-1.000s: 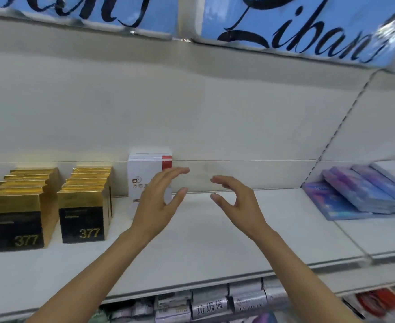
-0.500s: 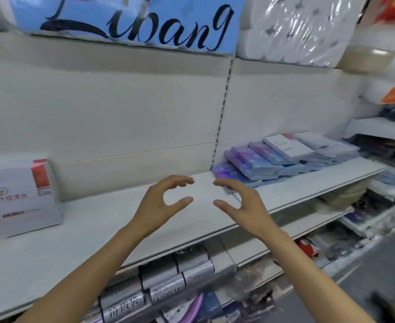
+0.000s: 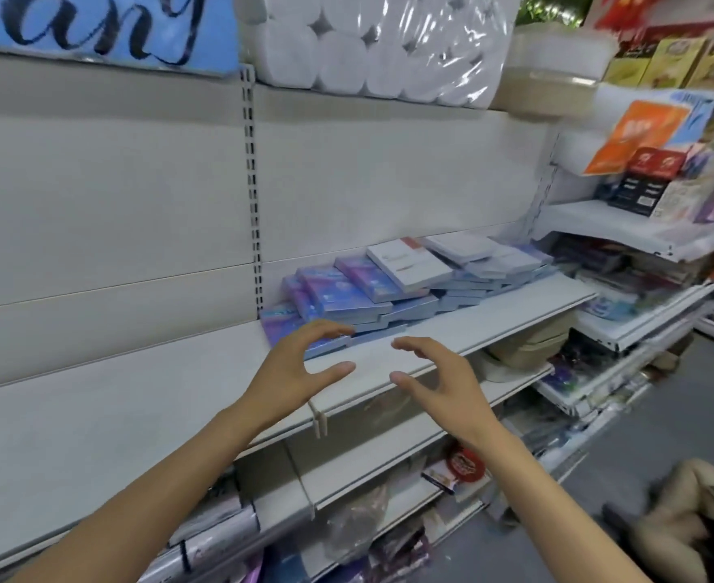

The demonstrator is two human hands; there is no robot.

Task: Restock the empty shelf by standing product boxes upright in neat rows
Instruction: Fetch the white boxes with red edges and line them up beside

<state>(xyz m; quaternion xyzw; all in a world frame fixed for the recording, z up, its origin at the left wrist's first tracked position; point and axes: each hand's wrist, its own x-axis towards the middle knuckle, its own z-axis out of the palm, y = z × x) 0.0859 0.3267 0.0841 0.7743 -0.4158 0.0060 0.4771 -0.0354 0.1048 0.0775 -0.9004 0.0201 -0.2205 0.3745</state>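
Note:
A pile of flat blue and purple product boxes [image 3: 346, 294] lies slanted on the white shelf [image 3: 473, 326], with white boxes [image 3: 410, 265] on top toward the right. My left hand [image 3: 292, 372] hovers just in front of the pile's near end, fingers spread in a wide C and holding nothing. My right hand [image 3: 435, 380] hovers beside it over the shelf's front edge, fingers likewise spread and empty. Neither hand touches a box.
The shelf section to the left [image 3: 94, 406] is bare. Wrapped toilet rolls [image 3: 372, 44] sit on the shelf above. Packed shelves [image 3: 662, 229] continue at the right, lower shelves hold goods, and a brown bag [image 3: 683, 523] lies on the floor.
The view has swung right: the gold boxes and the upright white box have left the frame, and the flat box pile is now right before my hands, which keep their spread pose.

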